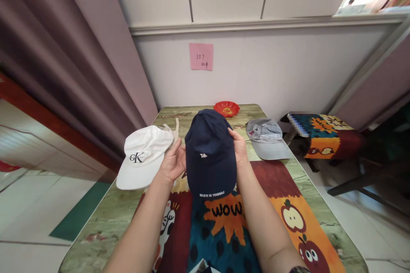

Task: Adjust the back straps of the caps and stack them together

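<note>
A navy baseball cap (209, 158) with small white lettering on its front and along the brim is held between my two hands over the table. My left hand (174, 160) grips its left side, and my right hand (238, 145) its right side, with some fingers hidden behind the cap. The brim points toward me. To the left lies a white cap (145, 153) with dark letters and a loose strap, close to my left hand. On the right rests a grey cap (269, 138) with white script, apart from my right hand.
A red scalloped dish (226, 108) stands at the table's far edge. A colourful printed mat (221, 243) covers the middle of the wood-patterned table (96, 222). On the wall behind is a pink note (201, 56). A covered stool (333, 134) stands at right, a purple curtain (73, 51) at left.
</note>
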The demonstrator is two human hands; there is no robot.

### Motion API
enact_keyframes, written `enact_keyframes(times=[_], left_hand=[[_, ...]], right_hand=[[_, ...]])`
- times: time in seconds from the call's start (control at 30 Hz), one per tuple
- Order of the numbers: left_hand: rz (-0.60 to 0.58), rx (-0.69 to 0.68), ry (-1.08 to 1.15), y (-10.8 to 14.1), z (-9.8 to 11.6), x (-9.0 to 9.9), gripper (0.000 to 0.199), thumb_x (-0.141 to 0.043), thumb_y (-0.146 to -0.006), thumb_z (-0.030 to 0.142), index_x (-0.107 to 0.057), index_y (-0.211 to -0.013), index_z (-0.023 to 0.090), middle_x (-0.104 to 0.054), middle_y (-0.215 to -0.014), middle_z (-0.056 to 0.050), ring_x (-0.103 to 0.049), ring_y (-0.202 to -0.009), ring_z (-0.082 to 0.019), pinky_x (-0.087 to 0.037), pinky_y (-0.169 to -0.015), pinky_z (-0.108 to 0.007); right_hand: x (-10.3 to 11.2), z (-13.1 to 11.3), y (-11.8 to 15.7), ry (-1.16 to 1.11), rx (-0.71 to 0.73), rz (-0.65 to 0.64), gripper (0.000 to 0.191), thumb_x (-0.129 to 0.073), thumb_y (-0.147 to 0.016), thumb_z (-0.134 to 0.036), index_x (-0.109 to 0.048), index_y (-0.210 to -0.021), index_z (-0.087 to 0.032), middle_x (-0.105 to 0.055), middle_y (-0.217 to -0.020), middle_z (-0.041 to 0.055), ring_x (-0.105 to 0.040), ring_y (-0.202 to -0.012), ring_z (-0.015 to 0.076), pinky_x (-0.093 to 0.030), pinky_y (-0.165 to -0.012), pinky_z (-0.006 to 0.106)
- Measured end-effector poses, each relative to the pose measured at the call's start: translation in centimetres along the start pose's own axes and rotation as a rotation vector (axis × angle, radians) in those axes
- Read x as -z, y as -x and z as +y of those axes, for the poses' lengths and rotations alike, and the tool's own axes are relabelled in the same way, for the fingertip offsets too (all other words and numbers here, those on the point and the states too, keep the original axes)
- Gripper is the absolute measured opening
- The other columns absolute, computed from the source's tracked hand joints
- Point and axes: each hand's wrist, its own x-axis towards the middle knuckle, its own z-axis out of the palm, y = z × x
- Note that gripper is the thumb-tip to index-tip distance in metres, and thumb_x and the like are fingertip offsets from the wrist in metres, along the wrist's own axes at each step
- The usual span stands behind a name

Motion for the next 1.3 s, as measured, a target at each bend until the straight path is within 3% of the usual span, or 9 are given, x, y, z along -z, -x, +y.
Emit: enact_keyframes(times=[0.1,0.2,0.4,0.63,0.73,0.87,0.93,1.1,1.3], left_hand=[[0.048,-0.147,0.041,0.7,0.0,0.2,0.031,-0.056,-0.091,0.041,-0.071,-0.102,0.017,-0.078,-0.09,-0.007,-0.073,-0.093,-0.026,-0.055,-0.089,-0.039],[0.094,-0.223,0.013,1.5,-0.2,0.7,0.02,-0.064,-0.085,0.03,-0.072,-0.098,0.017,-0.078,-0.092,-0.005,-0.073,-0.088,-0.021,-0.056,-0.086,-0.031],[0.028,-0.321,-0.166,2.5,1.5,-1.1,0.055,-0.072,-0.078,0.016,-0.06,-0.131,0.024,-0.075,-0.088,-0.001,-0.072,-0.075,-0.014,-0.057,-0.071,-0.021],[0.005,-0.603,-0.505,2.4,4.8,-3.7,0.071,-0.077,-0.071,0.017,-0.054,-0.137,0.026,-0.074,-0.102,-0.003,-0.069,-0.091,-0.019,-0.055,-0.083,-0.029],[0.08,-0.553,-0.706,2.3,3.7,-2.4,0.062,-0.074,-0.071,0.019,-0.058,-0.131,0.022,-0.071,-0.114,-0.007,-0.067,-0.098,-0.022,-0.053,-0.084,-0.031],[0.142,-0.327,-0.848,2.3,1.0,-0.3,0.049,-0.07,-0.07,0.022,-0.063,-0.119,0.017,-0.07,-0.117,-0.011,-0.065,-0.108,-0.027,-0.051,-0.084,-0.034],[0.131,-0.26,-0.849,2.6,0.3,0.2,0.049,-0.07,-0.07,0.025,-0.063,-0.119,0.018,-0.072,-0.112,-0.01,-0.066,-0.105,-0.028,-0.051,-0.084,-0.035],[0.19,-0.282,-0.957,2.8,0.1,0.6,0.048,-0.071,-0.075,0.042,-0.066,-0.115,0.017,-0.073,-0.104,-0.009,-0.066,-0.101,-0.027,-0.05,-0.085,-0.035],[0.313,-0.397,-1.263,1.6,0.1,-0.5,0.041,-0.068,-0.077,0.047,-0.071,-0.108,0.019,-0.074,-0.1,-0.008,-0.067,-0.087,-0.025,-0.049,-0.075,-0.032]], right_hand=[[0.4,0.3,-0.2,-0.035,-0.169,-0.052,0.026,-0.066,-0.079,-0.043,-0.072,-0.088,-0.019,-0.078,-0.083,0.0041,-0.073,-0.095,0.0267,-0.057,-0.092,0.044],[0.6,0.0,0.2,0.002,-0.181,-0.066,0.027,-0.07,-0.079,-0.04,-0.072,-0.094,-0.019,-0.078,-0.085,0.0028,-0.075,-0.086,0.0221,-0.059,-0.086,0.036],[0.3,-2.1,1.1,0.148,0.038,-0.105,0.028,-0.073,-0.073,-0.026,-0.073,-0.099,-0.019,-0.077,-0.101,0.0025,-0.071,-0.093,0.0185,-0.055,-0.088,0.029],[0.0,-3.4,1.2,0.397,0.4,-0.024,0.024,-0.068,-0.066,-0.018,-0.067,-0.09,-0.022,-0.072,-0.091,-0.0013,-0.064,-0.09,0.0166,-0.049,-0.089,0.03],[0.9,-4.2,1.7,0.622,0.306,-0.121,0.018,-0.065,-0.068,-0.02,-0.065,-0.086,-0.02,-0.07,-0.087,0.0003,-0.062,-0.087,0.0167,-0.048,-0.083,0.029],[2.1,-5.3,2.5,0.969,-0.063,-0.393,0.025,-0.066,-0.077,-0.033,-0.069,-0.095,-0.017,-0.067,-0.079,0.0012,-0.059,-0.075,0.0153,-0.044,-0.07,0.026],[2.1,-5.4,2.6,1.165,-0.144,-0.421,0.034,-0.064,-0.081,-0.045,-0.072,-0.096,-0.016,-0.063,-0.07,-0.0001,-0.054,-0.065,0.0136,-0.039,-0.062,0.025],[0.2,-4.4,2.5,1.542,-0.023,-0.27,0.045,-0.057,-0.085,-0.059,-0.074,-0.088,-0.018,-0.064,-0.068,0.0007,-0.053,-0.062,0.0134,-0.033,-0.058,0.024],[-2.6,-3.7,3.3,1.672,-0.032,-0.258,0.062,-0.046,-0.087,-0.071,-0.069,-0.063,-0.018,-0.067,-0.061,0.0031,-0.055,-0.055,0.0138,-0.031,-0.054,0.026]])
